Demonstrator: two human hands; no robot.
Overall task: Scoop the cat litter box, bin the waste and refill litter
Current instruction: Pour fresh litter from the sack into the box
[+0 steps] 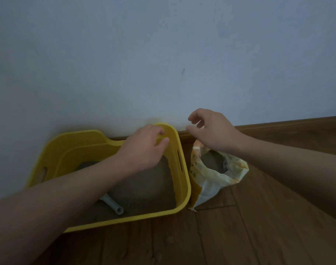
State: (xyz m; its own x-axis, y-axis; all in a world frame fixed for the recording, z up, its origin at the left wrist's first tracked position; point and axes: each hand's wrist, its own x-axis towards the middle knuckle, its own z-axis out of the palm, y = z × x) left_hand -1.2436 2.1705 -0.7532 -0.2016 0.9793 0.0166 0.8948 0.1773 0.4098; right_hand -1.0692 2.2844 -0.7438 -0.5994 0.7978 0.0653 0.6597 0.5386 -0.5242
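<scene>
A yellow litter box (pixel 182 199) stands on the wooden floor against the wall, holding grey-brown litter (pixel 144 186). A pale scoop (pixel 113 204) lies in the litter near the front, its handle end showing under my left forearm. My left hand (pixel 144 148) hovers over the box's far right corner, fingers loosely curled near the rim and holding nothing I can see. Right of the box sits an open white-and-orange litter bag (pixel 230 173) with litter inside. My right hand (pixel 211 131) hangs above the bag's mouth, fingers spread and empty.
A pale blue-grey wall (pixel 163 64) rises directly behind the box and bag, with a brown skirting board (pixel 278 129) at its foot. Wooden floor (pixel 220 236) extends in front and to the right.
</scene>
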